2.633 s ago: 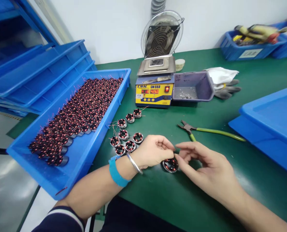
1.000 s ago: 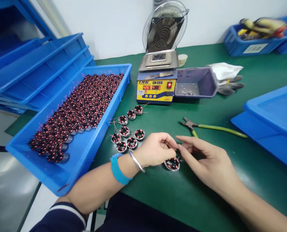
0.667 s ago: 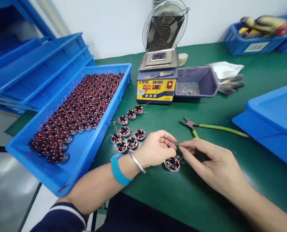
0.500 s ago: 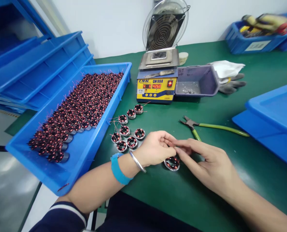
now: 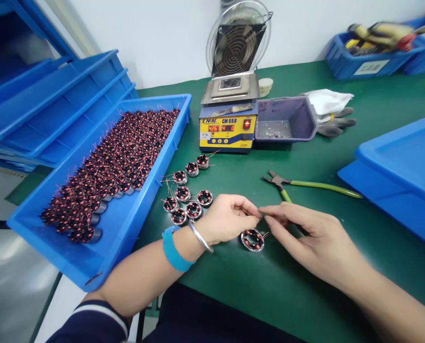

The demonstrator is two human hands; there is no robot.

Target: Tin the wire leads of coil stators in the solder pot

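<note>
A small copper-wound motor stator (image 5: 252, 240) with a silvery outer ring and black inside rests on the green table, just below my fingertips. A short reddish wire sticks out at its right side. My left hand (image 5: 230, 216) is above and left of it, thumb and forefinger pinched together; what lies between them is too small to make out. My right hand (image 5: 305, 233) comes in from the right, its forefinger tip close to the left fingertips. The right thumb and forefinger are slightly apart, with nothing visible between them. Green-handled cutting pliers (image 5: 278, 181) lie beyond the right hand.
Several more stators (image 5: 193, 210) sit left of my hands. A blue tray (image 5: 126, 228) full of stators stands at the left. Behind are a yellow-and-blue CM 558 unit (image 5: 228, 136), a purple bin (image 5: 287, 116) and grey gloves (image 5: 337, 126). Blue trays (image 5: 401, 157) lie at right.
My right thumb has moved a little away from the forefinger and the left fingertips, showing more of the stator and its wire. The whole view has shifted slightly.
</note>
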